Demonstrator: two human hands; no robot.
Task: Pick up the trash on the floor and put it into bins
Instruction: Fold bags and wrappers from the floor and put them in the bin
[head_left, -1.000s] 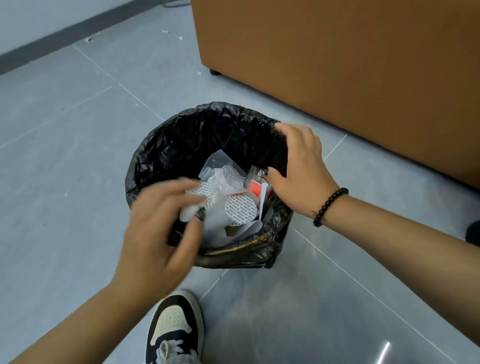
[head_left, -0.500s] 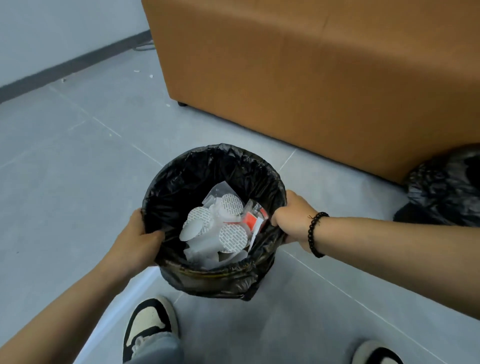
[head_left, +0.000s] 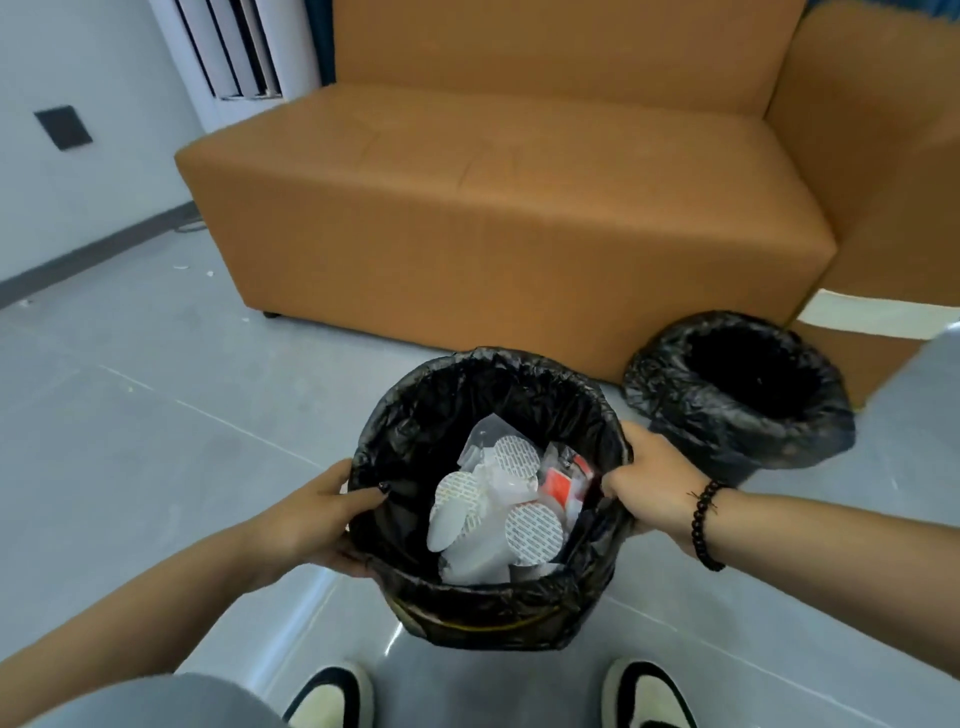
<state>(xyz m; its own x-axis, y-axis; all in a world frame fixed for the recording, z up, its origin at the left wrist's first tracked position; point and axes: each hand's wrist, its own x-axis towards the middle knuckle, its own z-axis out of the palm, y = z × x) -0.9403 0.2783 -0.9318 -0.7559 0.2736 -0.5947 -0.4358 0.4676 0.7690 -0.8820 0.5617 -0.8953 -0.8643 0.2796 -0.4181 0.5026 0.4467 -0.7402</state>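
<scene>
Bin (head_left: 488, 597) with trash (head_left: 498, 512) is hanging between both hands, left hand (head_left: 311, 517) at nine o'clock, right hand (head_left: 652, 483) at three, fingers curling over the rim; keeping it level is preventing spills.

floor (head_left: 130, 441) open left, second bin (head_left: 737, 410) right
</scene>
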